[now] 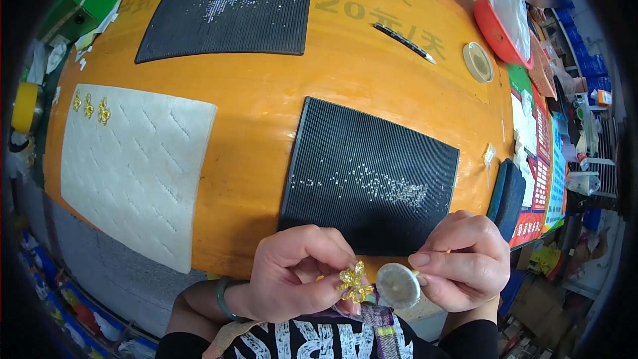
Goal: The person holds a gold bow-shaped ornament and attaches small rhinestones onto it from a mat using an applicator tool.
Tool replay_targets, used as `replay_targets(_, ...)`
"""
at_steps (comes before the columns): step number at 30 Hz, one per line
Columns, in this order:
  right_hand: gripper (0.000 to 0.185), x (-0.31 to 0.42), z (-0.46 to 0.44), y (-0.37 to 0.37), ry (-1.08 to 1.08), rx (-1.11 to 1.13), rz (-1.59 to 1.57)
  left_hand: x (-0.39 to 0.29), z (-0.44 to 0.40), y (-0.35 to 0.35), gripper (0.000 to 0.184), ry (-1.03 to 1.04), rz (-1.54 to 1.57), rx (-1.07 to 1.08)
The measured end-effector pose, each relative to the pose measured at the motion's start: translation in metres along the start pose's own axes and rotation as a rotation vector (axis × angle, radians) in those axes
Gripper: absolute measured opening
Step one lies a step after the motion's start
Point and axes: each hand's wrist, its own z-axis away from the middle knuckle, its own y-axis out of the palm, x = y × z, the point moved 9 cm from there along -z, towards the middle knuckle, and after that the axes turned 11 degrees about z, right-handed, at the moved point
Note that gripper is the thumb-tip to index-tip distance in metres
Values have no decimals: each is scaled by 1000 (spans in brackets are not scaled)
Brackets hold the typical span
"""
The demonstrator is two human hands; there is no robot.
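Observation:
My left hand (302,269) pinches a gold flower-shaped piece (355,284) just below the front edge of the nearer black ribbed mat (332,209). Close to its right, my right hand (465,262) grips a small round whitish disc (398,286) by its edge, with the flat face showing. The flower and the disc are side by side, with a narrow gap between them. Many tiny shiny stones (399,189) are scattered over the nearer mat. At the left, a white slotted pad (133,166) bears several gold flower pieces (104,111) at its top left.
A second black mat (272,26) with tiny stones lies at the back. Right of it are a dark pen (404,43), a round shallow dish (478,62) and a red basket (498,33) with plastic bags. A dark blue object (506,199) sits at the right edge.

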Motion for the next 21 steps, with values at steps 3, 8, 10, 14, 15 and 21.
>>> replay_targets(3, 24, 2, 0, 2, -25, 8, 12, 2, 2, -2, 16, -7, 117, -17)
replay_targets(8, 24, 3, 0, 4, -33, 7, 38, 0, 0, -1, 13, 0, 21, -7)
replay_targets(10, 23, 3, -1, 5, -31, 16, 52, -1, 0, 0, 12, -8, -43, -2)
replay_targets(14, 24, 4, -1, 4, -23, 22, 81, 1, 0, -1, 12, -6, 14, -17)
replay_targets(15, 25, 4, -1, 4, -23, 27, 89, 1, 1, 0, 13, 10, 63, -11)
replay_targets(21, 24, 3, 1, 3, -18, 7, 61, 2, 1, -1, 13, 7, 81, -12)
